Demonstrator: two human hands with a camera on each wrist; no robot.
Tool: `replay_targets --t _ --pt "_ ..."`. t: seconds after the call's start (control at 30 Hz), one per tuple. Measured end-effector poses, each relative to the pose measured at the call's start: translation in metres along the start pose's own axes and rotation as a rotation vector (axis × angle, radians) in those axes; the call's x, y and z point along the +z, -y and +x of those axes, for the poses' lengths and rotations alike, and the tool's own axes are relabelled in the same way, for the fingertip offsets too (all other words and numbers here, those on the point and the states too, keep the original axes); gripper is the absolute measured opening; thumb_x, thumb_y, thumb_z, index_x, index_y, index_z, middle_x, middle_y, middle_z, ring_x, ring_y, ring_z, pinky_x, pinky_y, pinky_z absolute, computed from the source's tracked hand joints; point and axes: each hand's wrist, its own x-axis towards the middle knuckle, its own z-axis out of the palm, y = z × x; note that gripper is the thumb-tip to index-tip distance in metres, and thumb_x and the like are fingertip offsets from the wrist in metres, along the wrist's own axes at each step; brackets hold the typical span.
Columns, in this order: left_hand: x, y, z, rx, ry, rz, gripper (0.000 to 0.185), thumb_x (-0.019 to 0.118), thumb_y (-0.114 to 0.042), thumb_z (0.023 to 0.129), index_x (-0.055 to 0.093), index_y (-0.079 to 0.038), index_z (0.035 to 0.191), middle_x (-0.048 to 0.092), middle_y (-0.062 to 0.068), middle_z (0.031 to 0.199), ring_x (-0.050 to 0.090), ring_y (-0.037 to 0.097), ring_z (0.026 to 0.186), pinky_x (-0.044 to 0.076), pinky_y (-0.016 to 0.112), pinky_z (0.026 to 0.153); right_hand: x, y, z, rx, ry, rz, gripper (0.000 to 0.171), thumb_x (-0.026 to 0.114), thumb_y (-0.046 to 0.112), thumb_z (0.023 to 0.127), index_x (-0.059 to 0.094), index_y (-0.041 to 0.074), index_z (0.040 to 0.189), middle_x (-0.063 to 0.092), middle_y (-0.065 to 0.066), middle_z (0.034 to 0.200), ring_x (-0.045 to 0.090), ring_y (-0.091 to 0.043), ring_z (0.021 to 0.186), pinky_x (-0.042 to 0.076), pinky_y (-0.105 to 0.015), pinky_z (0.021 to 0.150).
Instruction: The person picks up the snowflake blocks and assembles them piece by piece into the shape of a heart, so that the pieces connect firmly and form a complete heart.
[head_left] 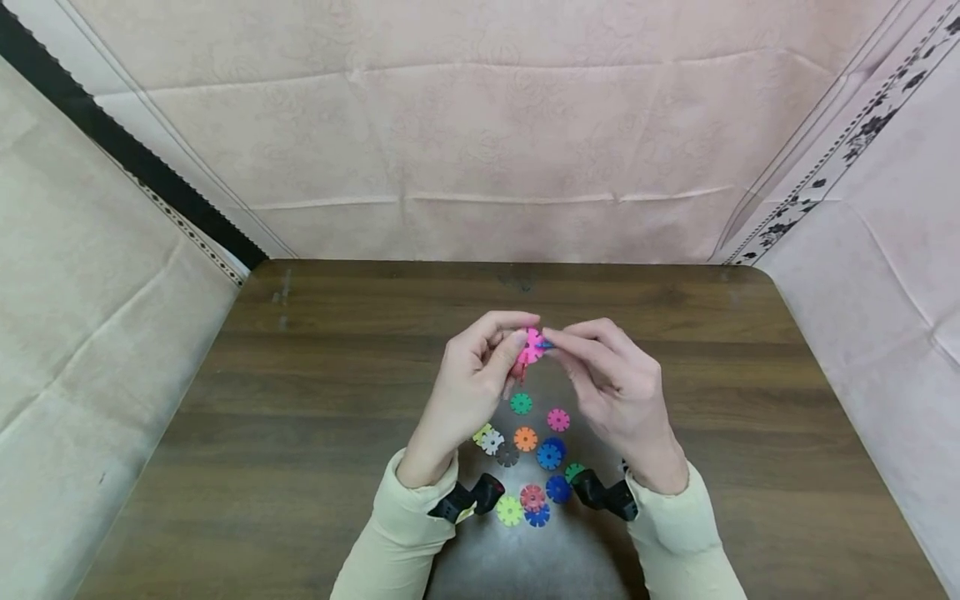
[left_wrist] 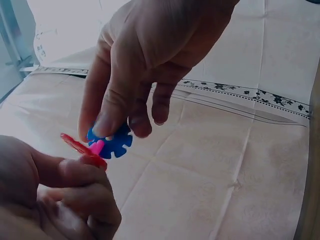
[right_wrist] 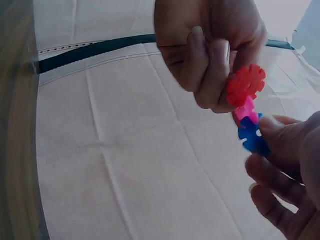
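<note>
My left hand [head_left: 472, 379] pinches a pink notched disc [head_left: 531, 348] between thumb and fingers above the tabletop. A red notched disc [right_wrist: 247, 84] is joined to the pink one, close against the left fingers. Between thumb and fingertip, my right hand [head_left: 621, 385] holds a blue notched disc [left_wrist: 119, 146]. Its edge meets the pink disc in both wrist views; how deep the slots sit together I cannot tell. The head view shows the blue disc nearly edge-on, and the left fingers partly cover the red one.
Several loose notched discs lie on the table [head_left: 300, 467] between the forearms, among them a green disc [head_left: 521, 403], an orange disc [head_left: 525, 438] and a grey disc [head_left: 507, 454]. Patterned cloth [head_left: 480, 150] hangs behind the table and at both sides.
</note>
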Motion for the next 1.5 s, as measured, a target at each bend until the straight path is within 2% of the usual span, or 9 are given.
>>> replay_targets --t 0.2,0.33,0.5,0.6,0.7,1.03,1.23,1.33,1.5 --pt "-0.003 0.003 0.004 0.023 -0.137 -0.044 0.028 0.056 -0.011 0.099 0.061 -0.003 0.125 0.067 0.013 0.082 0.061 0.020 0.064 0.053 0.028 0.056 -0.008 -0.014 -0.003 0.237 0.101 -0.079 0.043 0.074 -0.007 0.081 0.066 0.006 0.121 0.066 -0.004 0.103 0.061 -0.014 0.088 0.053 -0.021 0.077" --pt "-0.007 0.003 0.003 0.028 -0.191 -0.121 0.019 0.057 -0.004 0.097 0.059 0.002 0.115 0.069 0.018 0.092 0.068 0.027 0.077 0.058 0.034 0.073 -0.008 -0.034 -0.013 0.484 0.391 -0.222 0.038 0.073 0.009 0.087 0.064 0.007 0.123 0.065 -0.004 0.102 0.060 -0.015 0.088 0.054 -0.030 0.073" --pt "-0.008 0.002 0.002 0.022 -0.189 -0.211 0.012 0.057 0.000 0.096 0.053 0.003 0.108 0.070 0.022 0.101 0.070 0.031 0.090 0.053 0.041 0.091 0.008 -0.060 -0.031 0.826 0.792 -0.367 0.037 0.079 0.019 0.083 0.062 0.007 0.113 0.063 -0.006 0.094 0.058 -0.021 0.078 0.054 -0.035 0.066" --pt "-0.006 0.001 0.002 0.035 -0.190 -0.265 0.012 0.057 -0.001 0.096 0.051 0.003 0.106 0.070 0.024 0.101 0.070 0.033 0.092 0.052 0.044 0.093 0.020 -0.071 -0.041 0.964 0.952 -0.414 0.041 0.083 0.025 0.078 0.060 0.009 0.107 0.061 -0.004 0.084 0.055 -0.022 0.071 0.050 -0.034 0.062" --pt "-0.005 0.000 0.002 0.047 -0.194 -0.305 0.012 0.058 -0.003 0.096 0.051 0.001 0.105 0.070 0.024 0.101 0.070 0.035 0.093 0.052 0.047 0.092 0.030 -0.077 -0.048 1.029 1.025 -0.420 0.048 0.086 0.027 0.074 0.057 0.010 0.109 0.059 -0.004 0.080 0.055 -0.022 0.069 0.049 -0.033 0.060" --pt "-0.004 -0.004 0.003 0.060 -0.188 -0.350 0.013 0.060 -0.001 0.095 0.050 -0.001 0.103 0.070 0.023 0.104 0.069 0.035 0.095 0.053 0.046 0.091 0.041 -0.080 -0.051 1.014 1.039 -0.419 0.046 0.085 0.020 0.076 0.060 0.008 0.112 0.059 -0.004 0.078 0.055 -0.021 0.067 0.050 -0.032 0.060" --pt "-0.006 -0.004 0.001 0.076 -0.217 -0.367 0.015 0.063 0.000 0.092 0.050 0.000 0.101 0.070 0.022 0.103 0.069 0.037 0.093 0.053 0.047 0.089 0.043 -0.078 -0.051 0.977 1.049 -0.387 0.022 0.081 0.019 0.081 0.069 0.011 0.097 0.060 -0.002 0.078 0.056 -0.020 0.067 0.052 -0.031 0.061" --pt "-0.005 -0.003 -0.001 0.102 -0.243 -0.318 0.017 0.065 0.003 0.090 0.051 0.003 0.100 0.070 0.023 0.102 0.070 0.035 0.091 0.054 0.046 0.087 0.037 -0.072 -0.047 0.934 0.939 -0.282 0.009 0.076 0.018 0.085 0.069 0.014 0.088 0.060 0.000 0.080 0.055 -0.019 0.068 0.052 -0.029 0.060" --pt "-0.004 -0.002 -0.004 0.132 -0.248 -0.202 0.020 0.068 0.003 0.088 0.054 0.006 0.101 0.071 0.021 0.099 0.071 0.030 0.091 0.057 0.040 0.083 0.018 -0.050 -0.030 0.719 0.499 -0.024 0.007 0.070 0.022 0.090 0.068 0.021 0.097 0.063 0.004 0.091 0.058 -0.017 0.075 0.054 -0.029 0.064"
